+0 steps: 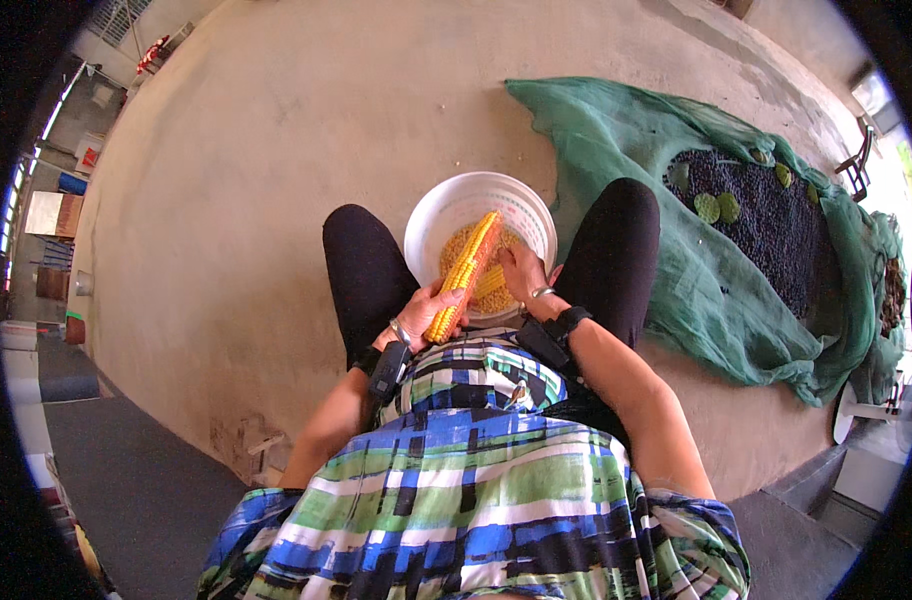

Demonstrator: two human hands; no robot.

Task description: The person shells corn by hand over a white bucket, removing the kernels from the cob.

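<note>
My left hand is closed around the lower part of an ear of corn. Rows of yellow kernels cover the ear's left side, while its right side shows bare reddish cob. The ear slants up over a white plastic bucket between my knees. Loose yellow kernels lie in the bucket. My right hand reaches over the bucket's right side with its fingers curled, just right of the ear. A second yellow ear shows below, close to that hand. Whether my right fingers grip anything is hidden.
On the right, green netting spreads over the floor around a heap of dark seed-like pieces with green seed pods on it. A white-based stand stands at the far right. Boxes line the left edge.
</note>
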